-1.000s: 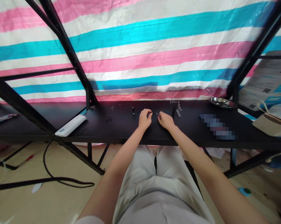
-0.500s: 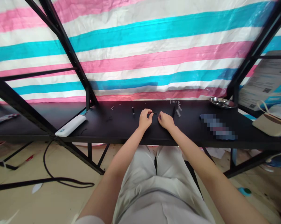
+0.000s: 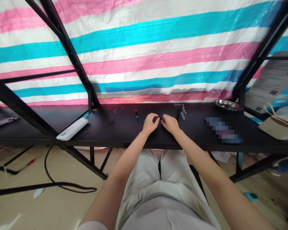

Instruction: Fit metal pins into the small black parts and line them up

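Above the black table, my left hand (image 3: 151, 123) is closed in a pinch on a small, thin black piece (image 3: 160, 118). My right hand (image 3: 170, 123) meets it from the other side, its fingertips also closed on the piece. Fingers cover most of the piece, so its kind cannot be made out. To the left of my hands stands a short black cylinder with a pale band (image 3: 136, 113). Just beyond my right hand is a black stick-like object (image 3: 178, 114), with several small translucent plastic pieces (image 3: 183, 113) beside it.
On the black table (image 3: 120, 135) lie a white oblong device (image 3: 72, 129), tiny black bits (image 3: 112, 122) and white scraps (image 3: 115, 111). Rightward are a shiny metal dish (image 3: 227, 105), a blurred-out flat object (image 3: 223, 130) and a beige case (image 3: 278, 127). Black frame posts (image 3: 73, 59) flank a striped sheet (image 3: 158, 57).
My left hand has moved slightly right and toward me, so the fingertips of both hands are closer. Less of the black piece shows between them.
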`<state>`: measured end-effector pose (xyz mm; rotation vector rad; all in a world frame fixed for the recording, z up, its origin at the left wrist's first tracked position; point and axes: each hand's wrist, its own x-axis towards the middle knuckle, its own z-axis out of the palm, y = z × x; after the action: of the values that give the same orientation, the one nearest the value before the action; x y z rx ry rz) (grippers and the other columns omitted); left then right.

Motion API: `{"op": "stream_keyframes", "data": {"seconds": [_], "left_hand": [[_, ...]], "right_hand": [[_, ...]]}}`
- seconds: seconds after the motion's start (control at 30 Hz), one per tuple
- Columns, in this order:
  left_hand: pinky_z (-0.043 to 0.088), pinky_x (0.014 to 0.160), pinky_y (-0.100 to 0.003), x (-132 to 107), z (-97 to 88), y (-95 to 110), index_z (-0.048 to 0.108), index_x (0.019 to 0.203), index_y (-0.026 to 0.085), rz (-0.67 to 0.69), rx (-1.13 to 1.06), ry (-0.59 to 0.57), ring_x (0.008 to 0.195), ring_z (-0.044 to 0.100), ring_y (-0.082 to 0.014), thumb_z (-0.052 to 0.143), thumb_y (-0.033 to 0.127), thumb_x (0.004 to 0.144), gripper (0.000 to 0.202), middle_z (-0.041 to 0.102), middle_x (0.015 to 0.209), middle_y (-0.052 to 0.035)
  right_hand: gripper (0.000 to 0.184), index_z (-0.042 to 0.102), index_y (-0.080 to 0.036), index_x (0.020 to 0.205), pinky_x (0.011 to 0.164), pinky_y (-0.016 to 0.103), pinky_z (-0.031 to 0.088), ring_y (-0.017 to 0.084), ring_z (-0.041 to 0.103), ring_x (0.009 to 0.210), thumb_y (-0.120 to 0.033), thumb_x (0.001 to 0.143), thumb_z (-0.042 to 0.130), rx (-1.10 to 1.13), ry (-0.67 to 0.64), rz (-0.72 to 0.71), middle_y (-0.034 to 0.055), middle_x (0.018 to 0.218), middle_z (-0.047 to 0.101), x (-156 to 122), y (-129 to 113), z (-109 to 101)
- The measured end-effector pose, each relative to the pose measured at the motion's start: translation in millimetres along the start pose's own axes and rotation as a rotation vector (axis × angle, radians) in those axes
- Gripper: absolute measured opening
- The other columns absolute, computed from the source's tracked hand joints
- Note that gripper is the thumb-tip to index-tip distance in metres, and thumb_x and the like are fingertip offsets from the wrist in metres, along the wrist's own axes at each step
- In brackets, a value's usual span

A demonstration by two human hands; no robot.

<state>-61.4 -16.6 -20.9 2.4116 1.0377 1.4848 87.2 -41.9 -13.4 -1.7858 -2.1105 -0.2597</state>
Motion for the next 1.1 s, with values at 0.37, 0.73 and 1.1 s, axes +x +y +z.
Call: {"op": "stream_keyframes", "data": {"seconds": [0.37,0.73,1.1], "left_hand": [[0.045,0.071,-0.028,0.0,0.9,-2.1,0.056,0.084,0.019,-0.055,-0.031,-0.022,0.077,0.056,-0.0141,0.053,0.021,0.08,0.006,0.06,0.079,-0.002],[0.046,0.072,-0.028,0.0,0.3,-0.5,0.057,0.08,0.019,-0.065,-0.046,-0.06,0.074,0.055,-0.0137,0.056,0.019,0.078,0.003,0.059,0.077,-0.0012],[0.046,0.074,-0.03,2.9,-1.3,1.3,0.057,0.081,0.018,-0.03,-0.005,-0.099,0.077,0.055,-0.015,0.057,0.018,0.075,0.005,0.06,0.077,-0.0019]], "right_hand": [[0.017,0.053,-0.018,0.089,0.063,0.026,0.03,0.018,0.057,0.078,-0.03,0.089,0.042,0.028,0.043,-0.094,0.0069,0.088,0.064,0.6,6.8,6.4],[0.021,0.054,-0.018,0.091,0.063,0.026,0.03,0.019,0.057,0.079,-0.033,0.09,0.04,0.004,0.012,-0.094,0.0087,0.091,0.064,0.4,7.2,5.6],[0.02,0.055,-0.019,0.09,0.061,0.026,0.031,0.017,0.058,0.077,-0.034,0.089,0.042,0.004,0.003,-0.109,0.0064,0.089,0.065,-0.4,4.4,5.9]]}}
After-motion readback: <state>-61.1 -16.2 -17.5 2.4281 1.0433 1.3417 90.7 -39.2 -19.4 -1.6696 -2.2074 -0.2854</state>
